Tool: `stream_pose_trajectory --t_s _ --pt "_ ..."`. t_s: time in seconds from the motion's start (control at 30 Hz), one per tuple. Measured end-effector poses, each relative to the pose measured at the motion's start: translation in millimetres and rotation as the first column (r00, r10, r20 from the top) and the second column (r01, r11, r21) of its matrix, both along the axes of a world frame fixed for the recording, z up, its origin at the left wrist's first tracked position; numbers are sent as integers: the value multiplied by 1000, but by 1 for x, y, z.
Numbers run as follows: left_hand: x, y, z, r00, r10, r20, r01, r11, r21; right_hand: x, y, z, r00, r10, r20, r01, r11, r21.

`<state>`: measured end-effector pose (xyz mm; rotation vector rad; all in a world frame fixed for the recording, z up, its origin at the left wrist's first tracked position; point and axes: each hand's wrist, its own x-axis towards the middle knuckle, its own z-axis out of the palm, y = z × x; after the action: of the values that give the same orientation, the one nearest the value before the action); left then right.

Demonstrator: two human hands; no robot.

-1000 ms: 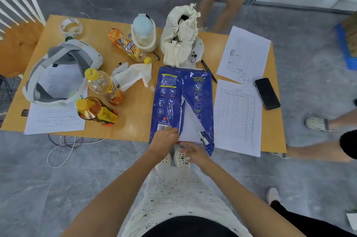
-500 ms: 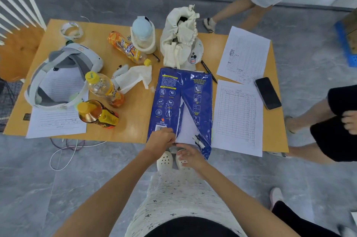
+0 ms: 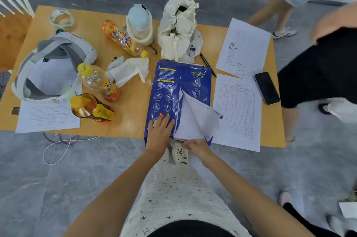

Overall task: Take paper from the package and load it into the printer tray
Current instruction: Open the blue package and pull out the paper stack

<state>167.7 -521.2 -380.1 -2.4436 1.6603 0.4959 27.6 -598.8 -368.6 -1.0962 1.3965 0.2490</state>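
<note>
Grey floor surrounds a cluttered wooden tabletop (image 3: 135,105), with the blue paper package (image 3: 166,90) lying torn open at its near edge. To draw sheets cleanly, the left hand (image 3: 160,130), flat with fingers spread, should keep pinning the wrapper while the right hand (image 3: 195,146), pinching the near edge of the lifted white sheets (image 3: 195,120), slides out an even stack. No printer tray is visible, and the stack's thickness is hidden.
</note>
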Motion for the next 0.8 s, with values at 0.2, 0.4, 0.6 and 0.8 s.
stream_pose_trajectory --t_s 0.2,0.4,0.6,0.8 --pt "9 2 -1 997 -70 43 73 995 -73 16 20 -11 998 53 -40 -52 998 22" --pt "12 4 4 996 -93 -6 90 976 -197 37 26 -18 994 -102 -35 105 989 105" --pt "14 4 11 991 -105 -87 80 963 -257 26 34 -26 998 49 -37 -53 993 -110" --pt "12 3 19 988 -113 -105 81 959 -271 20 23 -28 988 122 -90 -133 983 -130"
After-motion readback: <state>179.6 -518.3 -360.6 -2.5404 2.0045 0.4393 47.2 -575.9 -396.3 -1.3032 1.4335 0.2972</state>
